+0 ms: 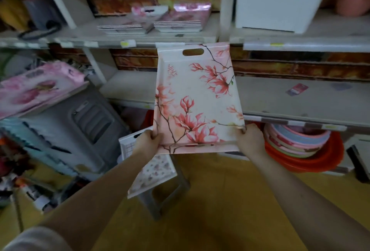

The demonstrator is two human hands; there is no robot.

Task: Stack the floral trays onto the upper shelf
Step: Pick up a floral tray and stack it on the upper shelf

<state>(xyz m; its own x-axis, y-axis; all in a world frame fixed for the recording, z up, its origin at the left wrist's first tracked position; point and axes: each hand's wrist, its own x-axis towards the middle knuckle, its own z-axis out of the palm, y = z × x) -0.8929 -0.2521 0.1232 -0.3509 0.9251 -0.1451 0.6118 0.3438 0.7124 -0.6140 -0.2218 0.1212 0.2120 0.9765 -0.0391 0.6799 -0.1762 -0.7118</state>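
Note:
I hold a large floral tray [197,98], white and pink with red magnolia blossoms and a handle slot at its far end. My left hand [147,143] grips its near left corner and my right hand [250,140] grips its near right corner. The tray tilts up, and its far edge reaches the front lip of the upper shelf [140,39]. On that shelf lie two low stacks of trays [126,27] [178,24]. Below my left hand another floral tray [152,172] rests on a grey stool [170,196].
A white plastic bin [280,0] stands on the upper shelf at the right. A pile of pink floral trays [38,88] lies on a grey crate at left. Stacked coloured basins [300,144] sit under the lower shelf [300,98] at the right. The floor is yellow.

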